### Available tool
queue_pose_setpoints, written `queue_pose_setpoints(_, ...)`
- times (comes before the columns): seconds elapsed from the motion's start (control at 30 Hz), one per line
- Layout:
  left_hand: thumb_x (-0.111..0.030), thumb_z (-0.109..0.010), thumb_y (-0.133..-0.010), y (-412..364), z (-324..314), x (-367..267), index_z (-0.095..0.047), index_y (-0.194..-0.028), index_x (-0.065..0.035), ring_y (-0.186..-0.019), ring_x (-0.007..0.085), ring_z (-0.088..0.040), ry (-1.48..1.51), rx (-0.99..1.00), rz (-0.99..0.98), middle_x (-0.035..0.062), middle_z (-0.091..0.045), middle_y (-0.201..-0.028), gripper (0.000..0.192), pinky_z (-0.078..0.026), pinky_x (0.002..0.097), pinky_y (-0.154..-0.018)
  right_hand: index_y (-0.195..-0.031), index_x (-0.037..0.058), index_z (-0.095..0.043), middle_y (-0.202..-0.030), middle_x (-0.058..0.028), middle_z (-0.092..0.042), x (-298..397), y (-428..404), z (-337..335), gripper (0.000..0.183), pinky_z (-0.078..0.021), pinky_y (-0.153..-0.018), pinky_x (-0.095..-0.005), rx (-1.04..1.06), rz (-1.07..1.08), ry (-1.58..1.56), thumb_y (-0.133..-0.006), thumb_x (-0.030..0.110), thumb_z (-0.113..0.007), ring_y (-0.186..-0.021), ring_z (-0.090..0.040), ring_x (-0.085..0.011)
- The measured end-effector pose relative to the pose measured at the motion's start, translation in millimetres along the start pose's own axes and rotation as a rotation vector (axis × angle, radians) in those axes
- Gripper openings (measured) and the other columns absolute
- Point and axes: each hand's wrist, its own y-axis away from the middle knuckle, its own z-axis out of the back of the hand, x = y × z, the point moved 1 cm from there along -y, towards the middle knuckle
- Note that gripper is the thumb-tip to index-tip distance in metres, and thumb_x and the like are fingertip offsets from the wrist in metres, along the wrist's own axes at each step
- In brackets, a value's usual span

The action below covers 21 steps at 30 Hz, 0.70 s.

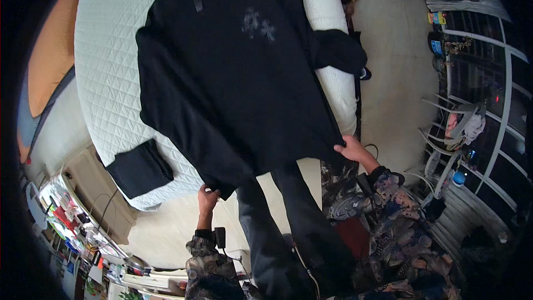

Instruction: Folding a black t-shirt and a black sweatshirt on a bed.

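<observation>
A black long-sleeved top (233,62) lies spread across a bed with a pale quilted cover (110,87). A light printed design shows on its upper right, and a small tag sits at the upper left. My left hand (207,198) pinches the lower left corner of the garment. At the opposite lower corner, my right hand (354,150) grips the hem between thumb and fingers. One sleeve (339,51) hangs over the white rolled bedding (336,91) on the right. A folded black cloth item (140,169) rests on the bed's corner, left of my left hand.
Orange bedding (54,50) shows at the far left. A cluttered table (70,216) stands at the lower left. To the right, a chair (454,129) holding clothes stands by a framed window (506,91). My legs (266,225) are just below the bed edge.
</observation>
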Motion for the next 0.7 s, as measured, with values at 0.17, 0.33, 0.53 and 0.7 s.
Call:
queue_pose_setpoints(0.17,-0.013,-0.064,-0.076,18,29,-124,-0.052,-0.087,0.0008,-0.075,0.0236,-0.058,-0.094,-0.301,-0.332,0.0102,-0.061,-0.08,0.021,-0.047,0.0336,-0.074,-0.13,0.0087,-0.046,-0.104,-0.0042,-0.058,-7,-37,112,0.055,-0.0482,-0.074,-0.0314,-0.322,-0.016,-0.713,-0.086,0.034,-0.067,-0.087,-0.057,-0.0168)
queue_pose_setpoints(0.33,0.001,-0.053,-0.082,88,-1,-333,-0.058,-0.099,0.0008,-0.077,0.0147,-0.059,-0.178,0.022,-0.749,0.0077,-0.062,-0.086,0.017,-0.048,0.0277,-0.07,-0.147,0.0092,-0.022,-0.142,-0.0178,-0.035,50,-109,196,0.091,-0.0345,-0.103,-0.0479,-0.659,-0.31,-0.617,-0.08,0.048,-0.07,-0.129,-0.037,-0.0325)
queue_pose_setpoints(0.53,0.001,-0.055,-0.077,69,-64,-463,-0.059,-0.111,0.0004,-0.095,0.0337,-0.06,-0.537,-0.019,-1.087,0.0172,-0.061,-0.103,0.034,-0.048,0.0369,-0.085,-0.132,0.0072,-0.042,-0.131,-0.0132,-0.045,19,-161,212,0.07,-0.0413,-0.097,-0.0478,-0.547,-0.487,-1.037,-0.074,0.028,-0.074,-0.117,-0.046,-0.0287)
queue_pose_setpoints(0.7,-0.001,-0.055,-0.074,52,-110,-520,-0.051,-0.127,-0.0039,-0.113,0.0381,-0.051,-0.873,-0.061,-1.256,0.0184,-0.052,-0.124,0.054,-0.042,0.043,-0.098,-0.115,0.0087,-0.05,-0.101,-0.0064,-0.052,-25,-146,242,0.049,-0.0474,-0.081,-0.0352,-0.801,-0.116,-0.545,-0.071,0.006,-0.071,-0.088,-0.053,-0.0191)
